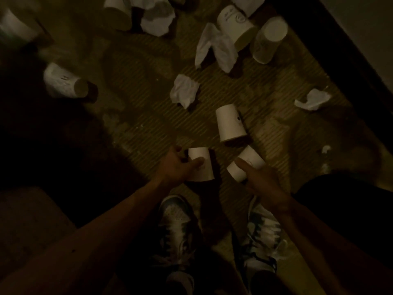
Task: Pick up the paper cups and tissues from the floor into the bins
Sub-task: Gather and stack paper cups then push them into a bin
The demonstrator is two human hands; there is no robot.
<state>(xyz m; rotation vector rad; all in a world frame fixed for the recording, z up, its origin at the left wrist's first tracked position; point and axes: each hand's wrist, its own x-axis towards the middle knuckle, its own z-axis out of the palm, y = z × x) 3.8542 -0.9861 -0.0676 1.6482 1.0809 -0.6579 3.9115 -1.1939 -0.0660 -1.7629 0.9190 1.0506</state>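
My left hand (pixel 178 167) has fingers and thumb wrapped round a paper cup (pixel 201 165), down at the floor (pixel 138 116) by my shoes (pixel 176 218). My right hand (pixel 262 184) lays a thumb along a second cup (pixel 246 165). Its other fingers are hidden, so I cannot tell its grip. Both cups look light and crushable, so I'd hold them mid-wall, gently. Tissues (pixel 185 90) lie scattered ahead.

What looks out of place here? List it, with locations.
Litter is strewn over the floor: an upside-down cup at centre, a tipped cup at far left, a crumpled tissue between them, another tissue at right. The left hand grips a third cup; the right hand holds a fourth cup.
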